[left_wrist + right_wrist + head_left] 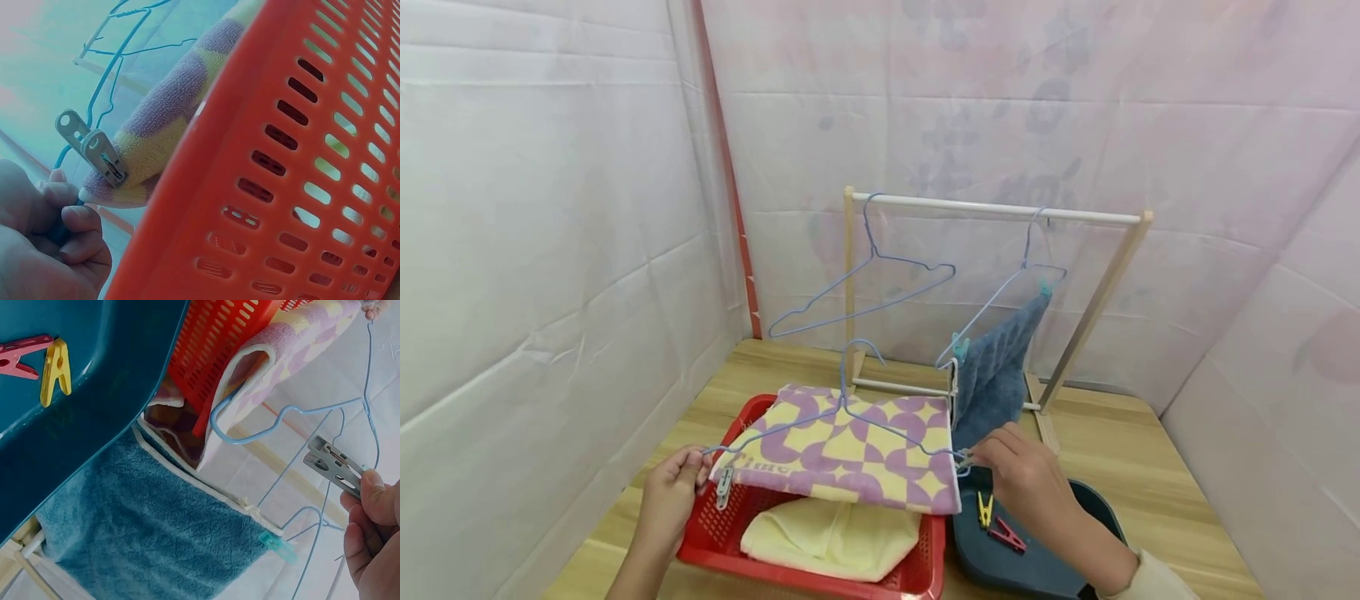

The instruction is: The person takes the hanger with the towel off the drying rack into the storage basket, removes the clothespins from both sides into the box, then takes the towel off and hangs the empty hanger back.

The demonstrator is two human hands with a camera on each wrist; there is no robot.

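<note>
The rail (958, 204) had room between the bare hanger (874, 252) and the loaded hanger (1024, 264); the blue towel (992, 375) blocked passage behind and right of the patterned towel (842, 456).

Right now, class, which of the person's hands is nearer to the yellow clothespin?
Right. The right hand, pinching a grey clothespin, is just above and right of the yellow clothespin; the left hand is farther off, across the red basket.
</note>
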